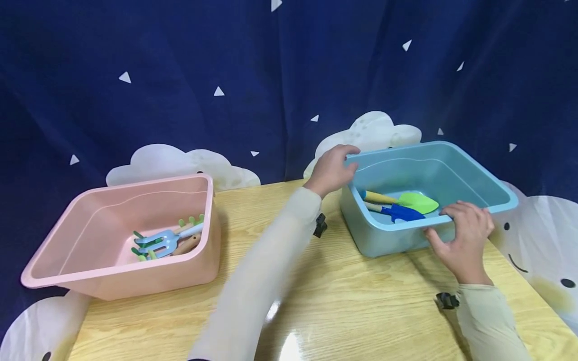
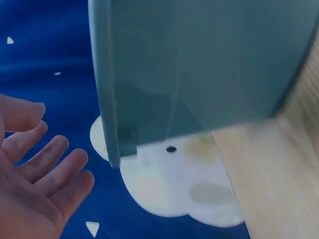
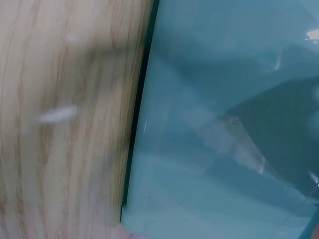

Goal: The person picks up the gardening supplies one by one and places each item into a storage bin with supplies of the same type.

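On the right of the table stands a blue plastic bin [image 1: 375,240]. Inside it lie a trowel with a green blade [image 1: 417,201] and one with a dark blue blade [image 1: 404,213]. My left hand [image 1: 331,170] is at the bin's far left corner; in the left wrist view its fingers [image 2: 70,169] are loosely bent, apart from the rim. Over the front rim go the fingers of my right hand [image 1: 467,240], its thumb low by the outer wall, gripping the edge. The right wrist view is filled mostly by the bin's wall [image 3: 199,149].
A pink bin [image 1: 158,283] stands at the left of the wooden table [image 1: 361,311]. In it are a light blue hand fork [image 1: 167,243], green pronged pieces and a wooden handle [image 1: 187,244]. Behind the table hangs a dark blue curtain [image 1: 253,65] with clouds.
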A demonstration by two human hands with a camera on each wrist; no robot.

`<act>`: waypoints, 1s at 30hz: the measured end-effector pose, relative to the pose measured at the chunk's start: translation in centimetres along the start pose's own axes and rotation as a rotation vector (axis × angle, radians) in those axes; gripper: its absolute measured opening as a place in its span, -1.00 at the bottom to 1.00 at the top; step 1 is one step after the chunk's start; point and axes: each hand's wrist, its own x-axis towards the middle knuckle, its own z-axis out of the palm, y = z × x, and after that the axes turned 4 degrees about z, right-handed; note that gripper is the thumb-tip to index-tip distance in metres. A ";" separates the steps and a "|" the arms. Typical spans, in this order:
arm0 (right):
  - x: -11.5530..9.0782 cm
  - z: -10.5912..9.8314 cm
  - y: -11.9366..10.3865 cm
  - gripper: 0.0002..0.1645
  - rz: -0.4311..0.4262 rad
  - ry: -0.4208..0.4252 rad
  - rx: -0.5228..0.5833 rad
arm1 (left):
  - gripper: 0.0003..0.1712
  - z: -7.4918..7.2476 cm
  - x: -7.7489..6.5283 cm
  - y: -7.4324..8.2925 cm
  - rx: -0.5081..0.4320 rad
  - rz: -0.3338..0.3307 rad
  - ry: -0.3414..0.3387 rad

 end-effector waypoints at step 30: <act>1.9 -5.5 -0.4 -0.36 0.064 -0.329 -0.097 | -0.49 -3.3 -11.1 -3.7 0.213 0.079 0.000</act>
